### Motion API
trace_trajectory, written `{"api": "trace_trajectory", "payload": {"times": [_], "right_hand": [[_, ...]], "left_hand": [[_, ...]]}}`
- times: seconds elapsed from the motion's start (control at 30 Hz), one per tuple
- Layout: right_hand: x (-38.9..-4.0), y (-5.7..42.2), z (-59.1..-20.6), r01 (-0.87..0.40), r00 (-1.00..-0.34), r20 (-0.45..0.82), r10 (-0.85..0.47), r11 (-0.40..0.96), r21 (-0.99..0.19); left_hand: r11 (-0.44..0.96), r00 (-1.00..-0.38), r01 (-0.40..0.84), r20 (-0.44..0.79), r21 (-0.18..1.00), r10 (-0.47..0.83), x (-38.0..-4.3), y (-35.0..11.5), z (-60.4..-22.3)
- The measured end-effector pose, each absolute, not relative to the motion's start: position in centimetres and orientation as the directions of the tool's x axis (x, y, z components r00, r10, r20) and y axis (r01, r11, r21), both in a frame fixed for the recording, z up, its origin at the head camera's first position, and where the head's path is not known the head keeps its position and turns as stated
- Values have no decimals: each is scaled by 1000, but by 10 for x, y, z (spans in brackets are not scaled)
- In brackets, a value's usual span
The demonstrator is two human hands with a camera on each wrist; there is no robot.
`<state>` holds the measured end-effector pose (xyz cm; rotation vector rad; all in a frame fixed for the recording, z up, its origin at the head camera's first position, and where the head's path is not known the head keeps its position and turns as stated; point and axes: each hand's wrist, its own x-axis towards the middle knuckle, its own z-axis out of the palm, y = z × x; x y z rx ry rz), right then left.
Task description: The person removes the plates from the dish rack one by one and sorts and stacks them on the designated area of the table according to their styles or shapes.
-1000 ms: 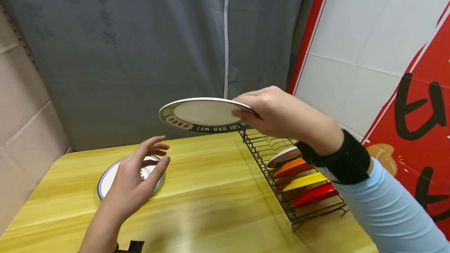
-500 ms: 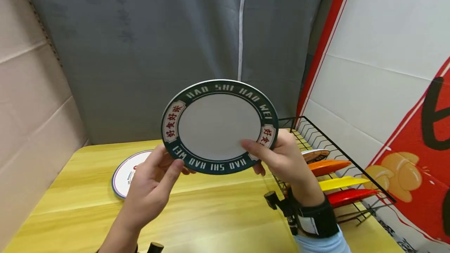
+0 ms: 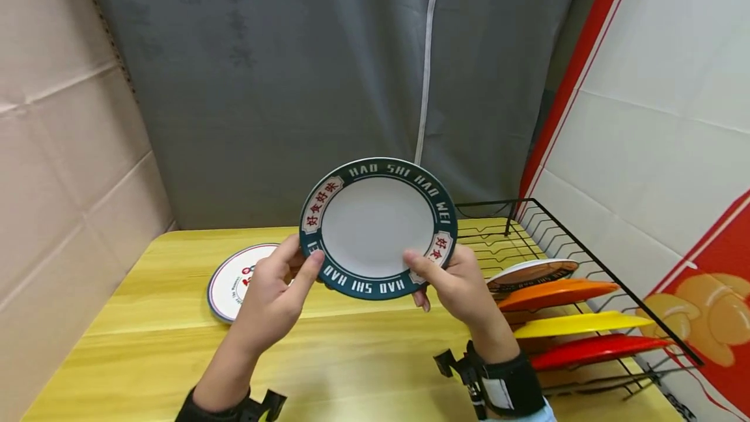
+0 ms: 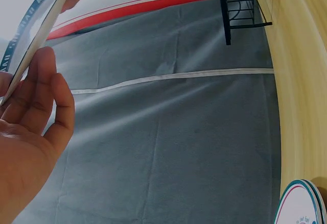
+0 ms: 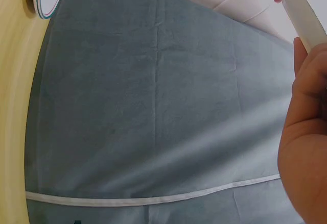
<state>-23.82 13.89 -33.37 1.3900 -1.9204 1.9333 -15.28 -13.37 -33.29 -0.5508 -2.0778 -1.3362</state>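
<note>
A round white plate (image 3: 377, 226) with a dark green lettered rim is held up above the table, its face tilted toward the head camera. My left hand (image 3: 275, 295) grips its lower left edge, thumb on the rim and fingers behind. On the lower right edge, my right hand (image 3: 459, 285) pinches the plate, its thumb reaching over the rim onto the white centre. The left wrist view shows the plate (image 4: 38, 35) nearly edge-on, with the left hand's fingers (image 4: 41, 86) against its underside. In the right wrist view only the plate's pale underside (image 5: 301, 12) appears.
A black wire dish rack (image 3: 609, 272) stands at the right. It holds a brown-patterned plate (image 3: 536, 272), an orange plate (image 3: 556, 293), a yellow plate (image 3: 580, 324) and a red plate (image 3: 597, 350). White plates with a coloured rim (image 3: 234, 285) lie stacked on the wooden table (image 3: 351, 357) at left.
The right hand brought the plate from an edge-on tilt to facing the head camera. The left hand, formerly free, took hold of its left edge. The plate then sank slightly, and the view shifted.
</note>
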Motion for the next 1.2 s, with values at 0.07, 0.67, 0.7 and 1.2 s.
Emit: {"api": "trace_trajectory", "payload": {"times": [0.07,0.67,0.7,1.2], "right_hand": [[-240,139,-334,-625,-584,624,-519,-204,-753],[-236,137,-334,-610,-580,621,-527,-223,-760],[-235,137,-334,-609,-579,621,-528,-227,-760],[-233,137,-333,-578,-606,591,-533,-216,-787]], "left_hand": [[408,-742,613,670,676,6,-154,-134,-333],[344,-735,639,678,688,7,-149,-130,-330],[338,-728,647,685,684,8,-149,-130,-329],[219,-672,725,740,653,22,-150,-128,-330]]}}
